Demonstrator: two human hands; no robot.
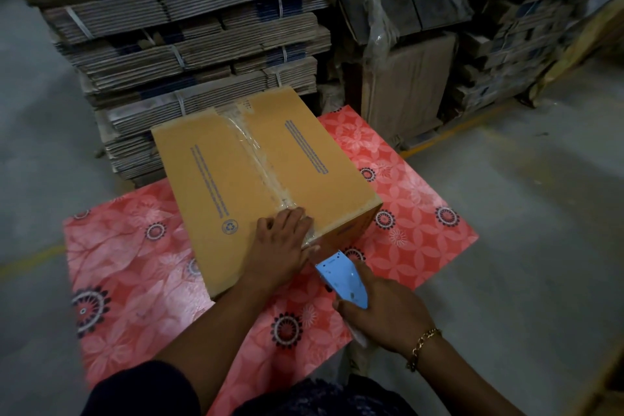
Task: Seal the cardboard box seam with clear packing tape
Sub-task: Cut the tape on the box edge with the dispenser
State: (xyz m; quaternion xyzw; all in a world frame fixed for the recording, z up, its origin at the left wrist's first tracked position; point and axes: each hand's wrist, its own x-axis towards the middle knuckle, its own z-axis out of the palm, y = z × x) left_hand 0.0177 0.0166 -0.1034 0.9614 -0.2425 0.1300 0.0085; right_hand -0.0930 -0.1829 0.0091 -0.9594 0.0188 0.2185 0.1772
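Observation:
A brown cardboard box (236, 179) lies closed on a red flowered mat (141, 267). Clear packing tape (260, 159) runs along its centre seam from the far edge to the near edge and folds down over the front face. My left hand (280, 240) rests flat on the near end of the seam, fingers spread over the tape at the box's corner edge. My right hand (385, 311) grips a blue tape dispenser (342, 277) just below and right of that edge, its tip close to the box's front face. A gold bracelet sits on that wrist.
Tall stacks of strapped flat cardboard (189, 44) stand right behind the box. Plastic-wrapped cartons (408, 44) and more piles fill the back right. Grey concrete floor (526, 213) with a yellow line lies to the right and left of the mat.

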